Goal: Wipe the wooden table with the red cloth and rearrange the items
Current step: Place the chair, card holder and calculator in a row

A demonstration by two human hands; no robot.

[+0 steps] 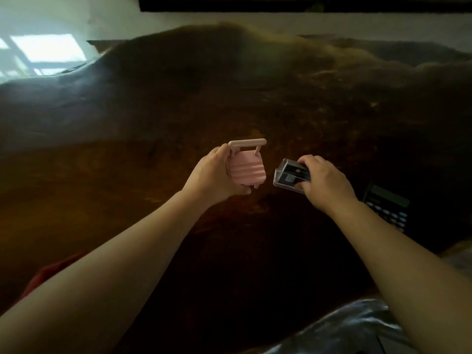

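My left hand (214, 175) grips a small pink suitcase-shaped item (247, 167) with a raised handle, held just above the middle of the dark wooden table (178, 111). Beside it, my right hand (324, 182) holds a small clear plastic box (290, 175) with dark contents, tilted toward the pink item but apart from it. The red cloth (48, 274) lies at the table's near left edge, partly hidden under my left forearm.
A black calculator (388, 208) lies on the table just right of my right wrist. The table has an irregular, wavy far edge against a white wall. Grey clothing (344, 330) shows at the bottom.
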